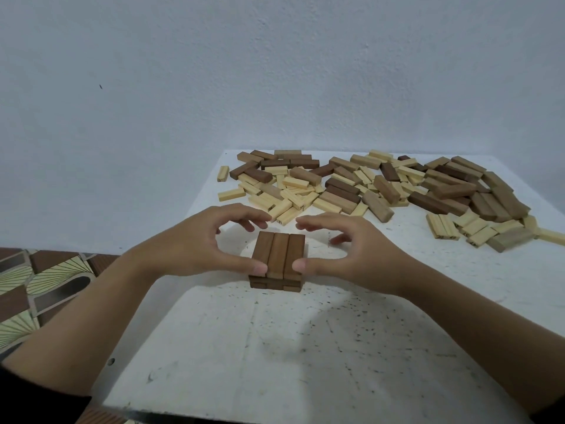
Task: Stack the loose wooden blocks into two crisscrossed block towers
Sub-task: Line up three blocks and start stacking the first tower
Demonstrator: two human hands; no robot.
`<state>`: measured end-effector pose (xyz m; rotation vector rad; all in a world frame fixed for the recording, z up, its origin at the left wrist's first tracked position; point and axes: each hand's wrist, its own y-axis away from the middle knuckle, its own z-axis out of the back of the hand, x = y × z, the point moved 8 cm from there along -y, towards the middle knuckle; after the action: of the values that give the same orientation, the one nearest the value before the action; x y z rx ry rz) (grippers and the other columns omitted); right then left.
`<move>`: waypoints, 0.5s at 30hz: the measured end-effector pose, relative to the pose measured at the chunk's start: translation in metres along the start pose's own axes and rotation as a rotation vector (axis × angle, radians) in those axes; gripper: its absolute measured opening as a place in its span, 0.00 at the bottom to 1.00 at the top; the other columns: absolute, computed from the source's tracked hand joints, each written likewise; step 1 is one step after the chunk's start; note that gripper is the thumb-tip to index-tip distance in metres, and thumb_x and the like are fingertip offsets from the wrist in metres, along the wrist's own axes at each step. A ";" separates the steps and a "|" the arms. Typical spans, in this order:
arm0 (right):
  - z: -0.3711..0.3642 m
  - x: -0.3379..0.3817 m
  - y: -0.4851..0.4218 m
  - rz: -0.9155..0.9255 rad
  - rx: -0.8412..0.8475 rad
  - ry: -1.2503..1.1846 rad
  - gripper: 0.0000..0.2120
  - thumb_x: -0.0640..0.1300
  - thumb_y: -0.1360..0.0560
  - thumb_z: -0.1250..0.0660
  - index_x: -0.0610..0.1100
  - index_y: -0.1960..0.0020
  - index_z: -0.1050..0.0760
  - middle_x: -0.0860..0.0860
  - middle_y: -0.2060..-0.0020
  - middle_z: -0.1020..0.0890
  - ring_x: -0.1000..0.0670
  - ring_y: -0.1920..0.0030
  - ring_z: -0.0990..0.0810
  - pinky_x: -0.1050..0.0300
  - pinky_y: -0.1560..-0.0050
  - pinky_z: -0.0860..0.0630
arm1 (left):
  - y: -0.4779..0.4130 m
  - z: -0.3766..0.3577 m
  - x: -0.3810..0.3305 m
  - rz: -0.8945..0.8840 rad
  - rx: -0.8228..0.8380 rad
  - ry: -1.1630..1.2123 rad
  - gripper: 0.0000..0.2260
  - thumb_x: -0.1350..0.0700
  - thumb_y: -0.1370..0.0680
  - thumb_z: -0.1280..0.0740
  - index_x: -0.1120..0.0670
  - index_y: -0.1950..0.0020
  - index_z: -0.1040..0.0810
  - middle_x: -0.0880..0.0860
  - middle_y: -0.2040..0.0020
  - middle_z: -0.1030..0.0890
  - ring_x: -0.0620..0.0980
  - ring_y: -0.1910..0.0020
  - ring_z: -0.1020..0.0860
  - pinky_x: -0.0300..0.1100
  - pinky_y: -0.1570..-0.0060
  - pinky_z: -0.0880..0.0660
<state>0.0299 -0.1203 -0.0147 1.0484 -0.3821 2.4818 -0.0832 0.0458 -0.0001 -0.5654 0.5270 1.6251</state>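
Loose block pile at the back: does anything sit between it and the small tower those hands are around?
Nothing visible does. Only bare white table separates the loose block pile from the brown tower. The left hand and right hand flank the tower, thumbs against its top layer.

Low crisscrossed brown tower [278, 261] mid-table, loose wooden blocks [367, 185] heaped behind
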 end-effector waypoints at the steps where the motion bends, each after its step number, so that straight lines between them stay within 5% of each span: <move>1: -0.001 -0.001 0.002 0.003 0.006 -0.020 0.37 0.68 0.35 0.24 0.59 0.29 0.26 0.70 0.37 0.24 0.70 0.36 0.29 0.62 0.40 0.28 | 0.001 0.000 0.002 -0.001 -0.019 0.027 0.34 0.31 0.37 0.25 0.36 0.32 0.26 0.33 0.35 0.23 0.36 0.34 0.27 0.44 0.41 0.30; 15: -0.008 -0.001 0.000 0.026 0.000 0.046 0.36 0.64 0.35 0.21 0.62 0.30 0.27 0.74 0.39 0.27 0.76 0.38 0.33 0.69 0.41 0.35 | 0.001 -0.016 -0.002 -0.023 -0.032 0.063 0.33 0.41 0.34 0.20 0.37 0.31 0.26 0.35 0.34 0.23 0.37 0.31 0.28 0.44 0.36 0.33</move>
<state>0.0254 -0.1177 -0.0212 0.9898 -0.3847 2.5244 -0.0833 0.0343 -0.0111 -0.6461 0.5404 1.6001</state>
